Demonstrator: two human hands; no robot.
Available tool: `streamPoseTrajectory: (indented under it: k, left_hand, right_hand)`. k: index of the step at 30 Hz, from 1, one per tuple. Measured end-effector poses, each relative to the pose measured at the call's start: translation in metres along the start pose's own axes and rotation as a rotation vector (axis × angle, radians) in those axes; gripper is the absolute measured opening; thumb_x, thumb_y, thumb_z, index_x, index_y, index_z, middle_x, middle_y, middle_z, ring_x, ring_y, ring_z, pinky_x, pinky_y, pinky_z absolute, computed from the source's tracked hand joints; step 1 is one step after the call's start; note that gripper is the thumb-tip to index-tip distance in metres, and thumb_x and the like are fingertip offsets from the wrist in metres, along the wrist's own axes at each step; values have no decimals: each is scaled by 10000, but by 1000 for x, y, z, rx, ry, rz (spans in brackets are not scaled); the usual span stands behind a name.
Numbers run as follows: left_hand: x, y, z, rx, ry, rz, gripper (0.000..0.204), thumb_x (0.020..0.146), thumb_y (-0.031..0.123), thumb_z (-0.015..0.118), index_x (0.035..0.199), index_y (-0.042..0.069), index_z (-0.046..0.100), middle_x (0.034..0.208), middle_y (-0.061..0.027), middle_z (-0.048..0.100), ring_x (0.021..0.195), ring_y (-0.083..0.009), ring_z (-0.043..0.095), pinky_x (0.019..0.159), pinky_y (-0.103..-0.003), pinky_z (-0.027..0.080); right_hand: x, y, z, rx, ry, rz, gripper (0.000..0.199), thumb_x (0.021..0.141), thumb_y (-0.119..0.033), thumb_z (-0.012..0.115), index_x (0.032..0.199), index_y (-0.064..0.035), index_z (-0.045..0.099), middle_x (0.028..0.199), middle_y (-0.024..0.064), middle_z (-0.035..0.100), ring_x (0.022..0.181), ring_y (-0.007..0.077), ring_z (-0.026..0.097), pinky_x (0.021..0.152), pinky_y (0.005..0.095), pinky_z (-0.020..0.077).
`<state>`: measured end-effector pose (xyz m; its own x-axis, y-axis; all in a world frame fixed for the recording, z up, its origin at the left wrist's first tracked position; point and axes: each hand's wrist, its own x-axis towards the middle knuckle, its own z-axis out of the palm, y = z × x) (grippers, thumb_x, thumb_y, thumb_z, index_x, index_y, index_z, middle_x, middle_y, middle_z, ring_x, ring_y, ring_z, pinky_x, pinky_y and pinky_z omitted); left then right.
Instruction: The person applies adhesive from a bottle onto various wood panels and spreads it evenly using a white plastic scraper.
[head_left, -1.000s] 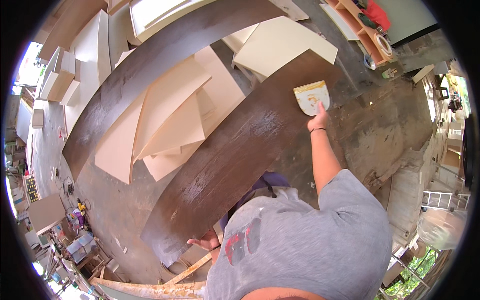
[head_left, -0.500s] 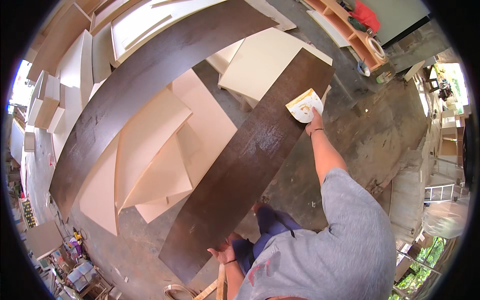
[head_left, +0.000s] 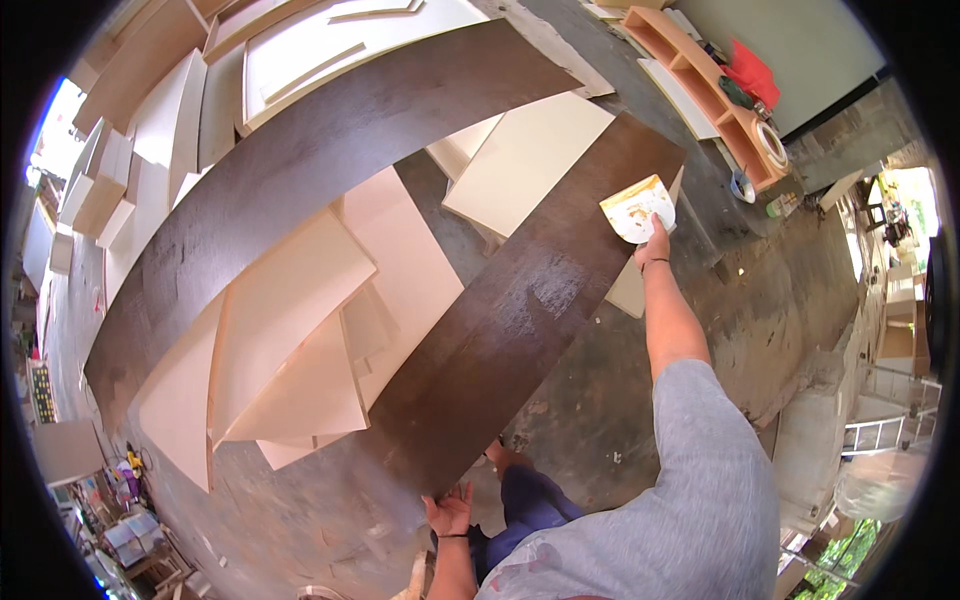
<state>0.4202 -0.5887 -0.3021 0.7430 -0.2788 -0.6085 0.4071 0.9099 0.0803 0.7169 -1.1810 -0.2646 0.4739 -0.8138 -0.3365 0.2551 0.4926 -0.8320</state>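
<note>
A long dark brown board [head_left: 520, 320] lies slantwise over pale panels, with a wet, shiny patch near its middle. My right hand [head_left: 654, 243] is stretched out to the board's far right edge and holds a pale yellow plastic spreader [head_left: 636, 208] smeared with glue. My left hand [head_left: 450, 512] rests with fingers spread on the board's near end, low in the view. A second, longer dark board [head_left: 300, 170] lies to the left, apart from both hands.
Cream and pale panels [head_left: 300, 330] lie stacked under and between the dark boards. More pale panels [head_left: 150, 140] stand at the far left. An orange wooden shelf unit [head_left: 715, 85] with a tape roll sits at the upper right. The floor [head_left: 780, 300] is rough concrete.
My right hand with the spreader has reached farther along the board toward its far end. The view has shifted, so the boards appear lower and closer.
</note>
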Motion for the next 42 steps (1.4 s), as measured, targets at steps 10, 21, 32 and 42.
streamPoseTrajectory:
  k: [10,21,32,42]
  left_hand:
    - [36,-41,62,-213,-6,-152,320,789,270,685,1087,183,604,1141,-60,610,1097,-246,543,1020,-569,309]
    - [168,-136,102,-288,-14,-292,539,782,248,704,1236,136,437,1387,-86,348,1258,-274,359,1037,-519,288]
    - [134,-77,83,234,214,-384,800,741,472,704,1380,190,314,1463,-79,233,1321,-246,289,1055,-494,247]
    - [-86,100,-88,1510,529,-214,902,737,710,501,1346,53,396,1350,-199,418,1226,-295,435,1004,-367,340]
  right_hand:
    - [-74,-7,-69,-116,-206,301,492,883,-428,458,1302,-173,430,1331,17,451,1238,236,403,949,491,340]
    - [-212,6,-147,60,-30,619,456,847,-455,502,1225,-200,503,1193,14,534,1022,249,468,812,477,414]
    - [-232,-14,-126,81,-205,597,471,858,-391,508,1271,-172,458,1260,25,511,1117,230,485,880,438,398]
    - [-257,72,-29,-141,-369,-491,384,781,-354,683,667,2,596,631,128,584,488,226,547,438,326,477]
